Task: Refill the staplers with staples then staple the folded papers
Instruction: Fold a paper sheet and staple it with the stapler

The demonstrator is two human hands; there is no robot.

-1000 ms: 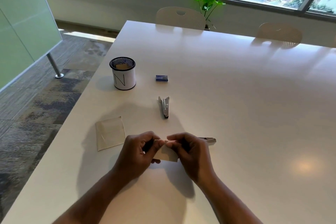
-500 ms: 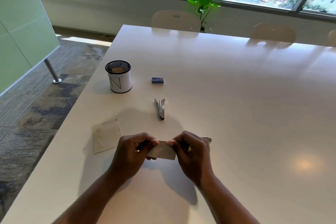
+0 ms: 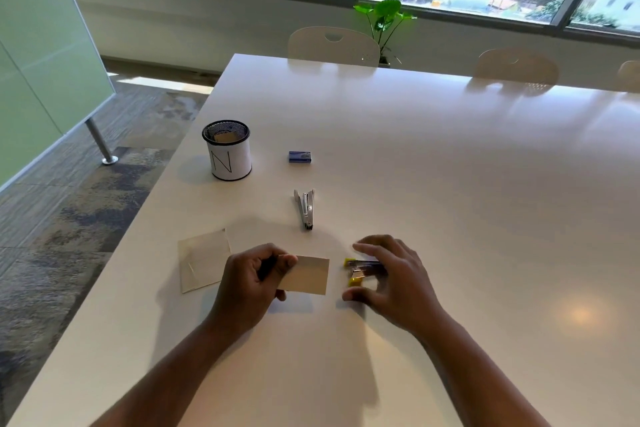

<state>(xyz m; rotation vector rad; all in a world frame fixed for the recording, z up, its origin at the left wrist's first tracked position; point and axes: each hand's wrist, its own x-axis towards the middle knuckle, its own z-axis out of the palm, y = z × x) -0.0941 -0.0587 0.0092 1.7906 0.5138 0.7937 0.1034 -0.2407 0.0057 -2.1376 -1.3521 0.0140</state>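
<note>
Left hand point(image 3: 249, 282) pinches folded paper point(image 3: 306, 274) at lower center of frame. Right hand point(image 3: 391, 279) hovers spread over yellow stapler point(image 3: 363, 269) just right of it, contact unclear. Grey stapler point(image 3: 305, 208) above, staple box point(image 3: 300, 157) higher, second folded paper point(image 3: 203, 259) left.

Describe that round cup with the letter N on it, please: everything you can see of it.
The cup is a black wire-mesh cylinder, standing upright near the left edge of the white table. A white paper band wraps its side, with a thin black N drawn on it. Its top is open, and something tan, perhaps folded paper, shows inside. Nothing touches it from outside; both hands are well away, nearer the camera.
</note>
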